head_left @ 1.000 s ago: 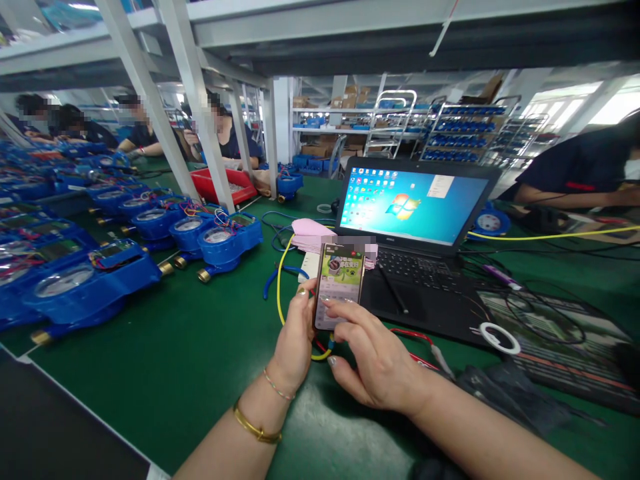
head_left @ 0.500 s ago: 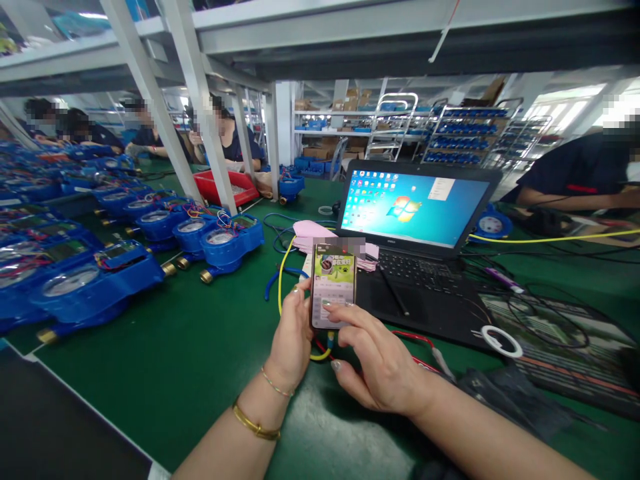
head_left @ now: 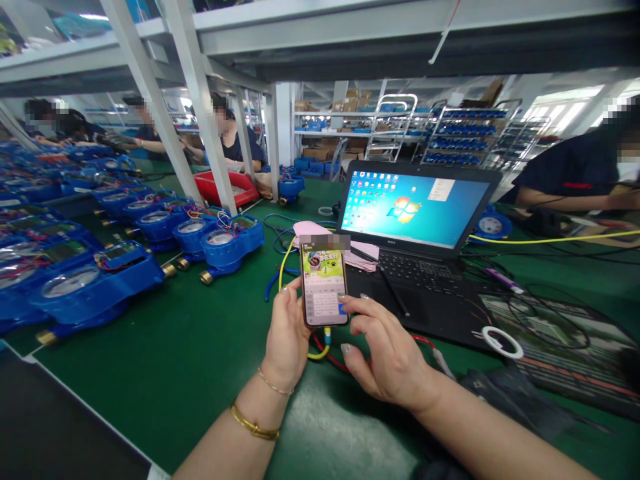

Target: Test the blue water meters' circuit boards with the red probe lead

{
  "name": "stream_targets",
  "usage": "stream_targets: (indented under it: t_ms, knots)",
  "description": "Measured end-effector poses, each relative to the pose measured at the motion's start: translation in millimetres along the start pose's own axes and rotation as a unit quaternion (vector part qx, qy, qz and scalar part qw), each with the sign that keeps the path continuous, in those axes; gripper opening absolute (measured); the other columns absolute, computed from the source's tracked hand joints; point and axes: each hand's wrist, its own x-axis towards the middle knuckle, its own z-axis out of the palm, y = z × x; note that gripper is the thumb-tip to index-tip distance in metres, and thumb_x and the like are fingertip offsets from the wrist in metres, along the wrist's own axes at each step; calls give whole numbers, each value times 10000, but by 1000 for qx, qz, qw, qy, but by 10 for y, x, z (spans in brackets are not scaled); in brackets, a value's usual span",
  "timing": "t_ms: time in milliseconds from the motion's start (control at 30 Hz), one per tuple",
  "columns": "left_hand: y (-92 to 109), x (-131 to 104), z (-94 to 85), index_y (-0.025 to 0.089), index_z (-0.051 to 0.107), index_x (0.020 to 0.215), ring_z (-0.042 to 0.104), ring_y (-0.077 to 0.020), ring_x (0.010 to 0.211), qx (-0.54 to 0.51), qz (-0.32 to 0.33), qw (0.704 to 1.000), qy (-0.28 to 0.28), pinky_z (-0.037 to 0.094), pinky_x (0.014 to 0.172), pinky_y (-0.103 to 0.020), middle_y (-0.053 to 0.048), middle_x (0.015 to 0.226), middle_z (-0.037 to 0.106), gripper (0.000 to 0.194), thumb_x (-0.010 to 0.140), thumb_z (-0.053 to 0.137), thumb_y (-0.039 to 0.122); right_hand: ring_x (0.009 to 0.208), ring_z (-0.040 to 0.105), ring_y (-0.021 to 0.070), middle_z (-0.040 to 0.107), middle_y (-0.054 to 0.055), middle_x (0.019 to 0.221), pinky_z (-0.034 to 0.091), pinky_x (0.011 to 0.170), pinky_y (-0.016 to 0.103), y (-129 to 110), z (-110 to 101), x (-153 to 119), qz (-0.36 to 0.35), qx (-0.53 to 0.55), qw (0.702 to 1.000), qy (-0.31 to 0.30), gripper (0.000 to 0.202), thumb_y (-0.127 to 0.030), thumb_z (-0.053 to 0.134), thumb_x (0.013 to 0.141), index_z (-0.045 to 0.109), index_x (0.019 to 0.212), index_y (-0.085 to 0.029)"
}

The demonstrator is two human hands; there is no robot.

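Observation:
My left hand point(head_left: 289, 330) is closed around the left side and back of a smartphone point(head_left: 325, 280), held upright above the green table. An on-screen keyboard fills the lower half of its display, under a bright green picture. At the phone's lower right edge, my right hand point(head_left: 387, 350) holds nothing; its fingers are bent and apart, with a fingertip at the screen. Behind the phone lies a folded pink cloth point(head_left: 307, 230). A yellow cable point(head_left: 320, 353) with a blue-green end passes just below the phone.
A laptop point(head_left: 420, 207) stands open behind my right hand, a black pen point(head_left: 395, 291) lying on it. Several blue meters point(head_left: 227, 243) with brass ends line the left. A white ring point(head_left: 501, 341), cables and a red tray point(head_left: 240, 195) share the table. Co-workers sit beyond.
The phone has shifted slightly left and turned a little. My right hand has moved right, its fingertip going from mid-keyboard to the screen's right edge. Some co-workers at the back have moved their arms.

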Motion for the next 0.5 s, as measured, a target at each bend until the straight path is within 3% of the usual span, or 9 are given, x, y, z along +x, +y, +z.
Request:
stream_targets:
  t_ms: [500]
  knots:
    - [3,0,-4,161,450,1211,630,-214,932,-2,1,1000,-7,488,824,-347,-85,1004,665,441,947,209,419,1051,596,278,627,195,1040,541,874,465,-11,-4,6,10,-9,1000,-5,101,-149,484,802,489,903,-147]
